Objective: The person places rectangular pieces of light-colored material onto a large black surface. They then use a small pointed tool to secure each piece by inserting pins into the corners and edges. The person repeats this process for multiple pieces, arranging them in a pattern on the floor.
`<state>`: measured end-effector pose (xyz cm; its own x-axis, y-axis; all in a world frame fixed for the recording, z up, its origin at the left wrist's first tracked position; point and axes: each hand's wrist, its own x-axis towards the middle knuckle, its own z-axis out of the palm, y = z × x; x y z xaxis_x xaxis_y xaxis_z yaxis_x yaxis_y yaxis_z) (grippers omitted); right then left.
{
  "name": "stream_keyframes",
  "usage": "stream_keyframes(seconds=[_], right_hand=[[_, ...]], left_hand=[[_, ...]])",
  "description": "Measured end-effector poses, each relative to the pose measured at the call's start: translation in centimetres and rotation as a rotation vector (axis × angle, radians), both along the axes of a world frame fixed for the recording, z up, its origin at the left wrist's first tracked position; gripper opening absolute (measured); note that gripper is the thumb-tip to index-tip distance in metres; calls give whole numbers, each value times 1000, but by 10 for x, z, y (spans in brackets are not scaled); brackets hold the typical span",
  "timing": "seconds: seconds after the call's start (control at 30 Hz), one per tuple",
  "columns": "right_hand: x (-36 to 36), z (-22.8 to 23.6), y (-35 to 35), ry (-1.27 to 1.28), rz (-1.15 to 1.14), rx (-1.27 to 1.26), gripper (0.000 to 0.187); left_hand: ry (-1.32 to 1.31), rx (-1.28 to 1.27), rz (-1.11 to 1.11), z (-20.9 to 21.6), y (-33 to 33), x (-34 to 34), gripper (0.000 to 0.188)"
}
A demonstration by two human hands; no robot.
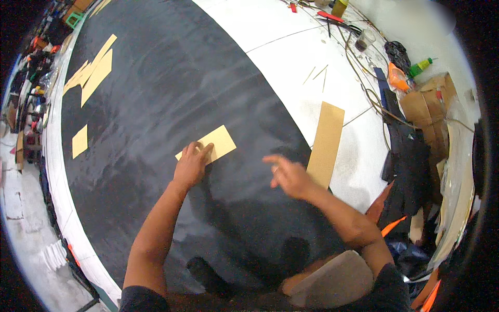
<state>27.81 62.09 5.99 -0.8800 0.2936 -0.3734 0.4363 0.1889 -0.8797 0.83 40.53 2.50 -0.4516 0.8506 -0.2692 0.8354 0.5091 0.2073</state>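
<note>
A pale yellow rectangular card piece lies slanted on a wide sheet of smooth black material. My left hand rests on the card's left part, fingers spread and tips pressing it down, covering some of it. To the right of the card, my right hand hovers over the black sheet, touching nothing that I can see. Its index finger stretches out leftward and the thumb stands apart below it; the other fingers are partly curled and slightly blurred.
More yellow card pieces lie at the far left, with a smaller one nearer. A long tan cardboard strip overlaps the sheet's right edge. Farther right are a glass, loose cords, a green bottle and a crumpled brown package.
</note>
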Motion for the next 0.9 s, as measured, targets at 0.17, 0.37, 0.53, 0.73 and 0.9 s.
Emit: stream_keyframes(seconds=[0.17,0.37,0.53,0.73,0.9], right_hand=[[-2,-48,-26,333,102,92,27],[-12,-52,-13,259,98,417,27],[-30,-46,-2,207,47,841,35],[-42,-71,50,197,-40,1100,37],[-51,-73,63,242,-20,1111,36]], left_hand=[[201,186,42,-15,-1,21,52],[-105,-97,423,8,64,87,55],[-535,502,782,-53,108,128,59],[-377,324,493,-21,127,131,58],[-108,357,344,-18,114,140,61]])
